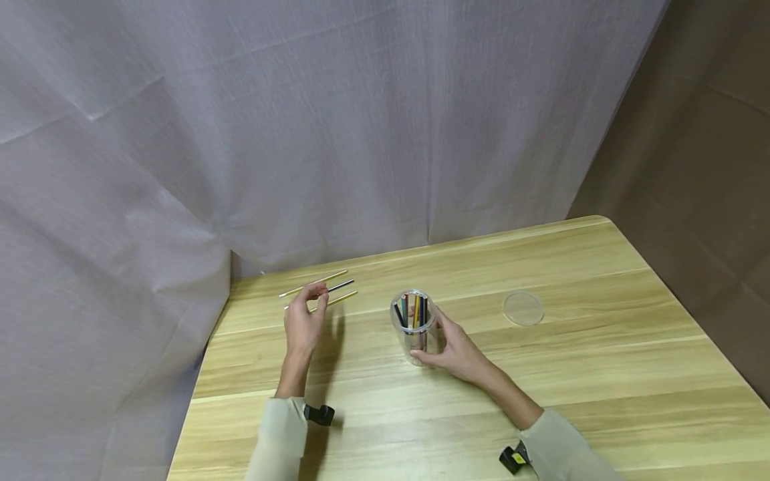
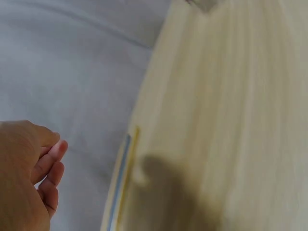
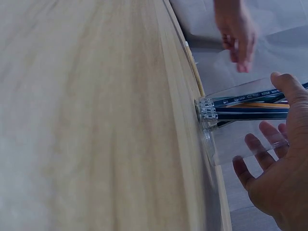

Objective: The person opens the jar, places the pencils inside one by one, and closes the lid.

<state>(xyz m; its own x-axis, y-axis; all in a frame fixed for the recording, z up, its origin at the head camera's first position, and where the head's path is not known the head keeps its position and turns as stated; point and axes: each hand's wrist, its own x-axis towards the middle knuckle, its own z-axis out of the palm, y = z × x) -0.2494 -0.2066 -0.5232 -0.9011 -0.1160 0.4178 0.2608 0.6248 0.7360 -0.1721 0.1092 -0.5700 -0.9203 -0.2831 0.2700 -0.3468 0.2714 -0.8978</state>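
Observation:
My right hand [image 1: 454, 351] grips a clear plastic jar [image 1: 403, 338] that stands upright on the table, thumb and fingers round its side. Several coloured pencils [image 1: 416, 311] are inside it, their tops at the rim. To the left, my left hand [image 1: 303, 326] hovers over the loose pencils with its fingers loosely bent, and nothing shows between them. Two yellow pencils [image 1: 340, 298] and a dark blue pencil [image 1: 341, 285] lie there side by side, partly covered by that hand in the head view. In the left wrist view the blue pencil [image 2: 120, 175] lies beside a yellow one.
A round clear lid [image 1: 523, 308] lies flat to the right of the jar. The wooden table [image 1: 601, 374] meets a grey cloth [image 1: 337, 133] at its far edge, with a brown cloth [image 1: 710, 200] past the right edge.

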